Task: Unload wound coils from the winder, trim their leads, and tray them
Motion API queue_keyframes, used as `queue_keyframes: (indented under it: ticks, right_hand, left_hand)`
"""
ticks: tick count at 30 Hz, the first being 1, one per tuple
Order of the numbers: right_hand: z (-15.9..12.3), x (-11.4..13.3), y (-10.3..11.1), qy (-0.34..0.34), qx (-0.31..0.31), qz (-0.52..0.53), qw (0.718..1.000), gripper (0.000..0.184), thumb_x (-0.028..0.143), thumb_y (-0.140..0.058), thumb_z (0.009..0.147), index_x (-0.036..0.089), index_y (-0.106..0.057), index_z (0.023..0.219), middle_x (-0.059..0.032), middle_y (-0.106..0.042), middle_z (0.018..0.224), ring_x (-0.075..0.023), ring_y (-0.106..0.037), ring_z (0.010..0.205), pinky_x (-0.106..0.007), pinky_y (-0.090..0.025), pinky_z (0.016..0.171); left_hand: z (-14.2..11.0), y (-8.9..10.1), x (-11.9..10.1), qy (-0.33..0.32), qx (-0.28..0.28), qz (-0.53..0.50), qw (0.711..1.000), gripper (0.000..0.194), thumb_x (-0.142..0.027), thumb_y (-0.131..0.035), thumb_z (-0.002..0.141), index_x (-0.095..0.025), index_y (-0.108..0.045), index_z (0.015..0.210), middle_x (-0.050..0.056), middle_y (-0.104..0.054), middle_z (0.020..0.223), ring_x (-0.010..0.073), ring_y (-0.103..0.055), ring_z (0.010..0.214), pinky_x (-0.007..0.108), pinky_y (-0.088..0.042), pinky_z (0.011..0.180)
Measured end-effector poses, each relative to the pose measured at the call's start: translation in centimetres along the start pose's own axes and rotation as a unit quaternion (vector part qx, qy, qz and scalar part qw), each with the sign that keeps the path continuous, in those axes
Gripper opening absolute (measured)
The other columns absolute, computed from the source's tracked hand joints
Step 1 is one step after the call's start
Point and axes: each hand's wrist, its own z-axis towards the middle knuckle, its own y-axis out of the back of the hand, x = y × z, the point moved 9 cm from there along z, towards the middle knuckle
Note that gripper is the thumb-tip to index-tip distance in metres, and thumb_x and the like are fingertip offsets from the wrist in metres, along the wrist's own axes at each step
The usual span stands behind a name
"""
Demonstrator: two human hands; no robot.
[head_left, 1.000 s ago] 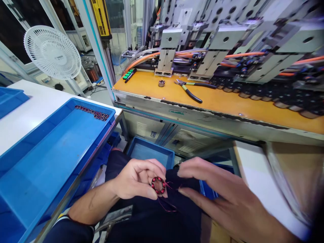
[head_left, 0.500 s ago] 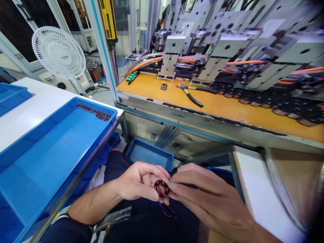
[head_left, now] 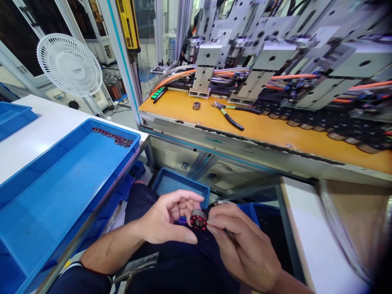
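A small ring-shaped motor stator (head_left: 198, 220) with red windings is held over my lap, its face tilted toward me. The fingertips of my right hand (head_left: 245, 241) pinch it at its right edge. My left hand (head_left: 168, 218) is open around its left side, with thumb and fingers spread apart; whether a finger touches the ring behind is hard to tell. Faint thin wire shows behind the ring near the left fingers.
A long blue tray (head_left: 61, 175) on the left white table holds several similar stators (head_left: 122, 141) in its far corner. On the orange bench lie cutting pliers (head_left: 228, 116) and one more ring (head_left: 196, 105). Machine fixtures (head_left: 248, 85) line the back. Below stands a blue bin (head_left: 183, 181).
My left hand has opened and let go of the stator. My right fingers now hold it alone, and the ring has turned so its outer side shows.
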Motion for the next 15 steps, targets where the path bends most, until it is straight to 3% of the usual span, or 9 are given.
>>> queue_keyframes:
  ticks: [3, 8, 12, 15]
  right_hand:
    - [0.0, 0.2, 0.0, 0.004, 0.002, -0.017, 1.000, 0.014, 0.005, -0.053, 0.086, 0.017, -0.058, 0.087, -0.0004, -0.062, 0.072, -0.0091, -0.061, 0.064, -0.019, -0.050, 0.060]
    - [-0.4, 0.0, 0.2, 0.000, -0.024, -0.066, 0.998, 0.014, 0.003, -0.054, 0.085, 0.017, -0.058, 0.089, -0.0021, -0.063, 0.074, -0.0106, -0.063, 0.069, -0.020, -0.052, 0.064]
    - [-0.7, -0.3, 0.2, -0.012, -0.029, -0.084, 0.996, 0.013, 0.004, -0.054, 0.086, 0.016, -0.058, 0.090, -0.0022, -0.062, 0.078, -0.0086, -0.062, 0.070, -0.018, -0.050, 0.066]
    - [-0.8, -0.3, 0.0, -0.012, -0.019, -0.091, 0.996, 0.009, 0.008, -0.053, 0.088, 0.015, -0.058, 0.092, -0.0024, -0.061, 0.080, -0.0079, -0.061, 0.072, -0.017, -0.050, 0.067]
  left_hand:
    - [-0.5, -0.1, 1.3, 0.066, 0.009, 0.026, 0.997, 0.036, -0.027, -0.078, 0.076, -0.014, -0.062, 0.105, 0.000, -0.060, 0.074, 0.0063, -0.057, 0.059, 0.017, -0.047, 0.057]
    - [-0.7, -0.3, 0.2, -0.024, 0.002, 0.012, 1.000, 0.024, -0.018, -0.066, 0.086, -0.016, -0.059, 0.109, 0.003, -0.065, 0.082, 0.0090, -0.066, 0.065, 0.019, -0.052, 0.060]
    - [-0.4, -0.5, -1.4, -0.099, 0.013, -0.011, 0.995, 0.028, -0.009, -0.075, 0.075, -0.017, -0.066, 0.100, 0.007, -0.059, 0.109, 0.0122, -0.070, 0.079, 0.026, -0.057, 0.073]
    - [-0.2, -0.6, -2.4, -0.147, 0.018, -0.002, 0.989, 0.029, -0.009, -0.087, 0.059, -0.013, -0.067, 0.080, 0.009, -0.062, 0.109, 0.0147, -0.069, 0.083, 0.033, -0.056, 0.083]
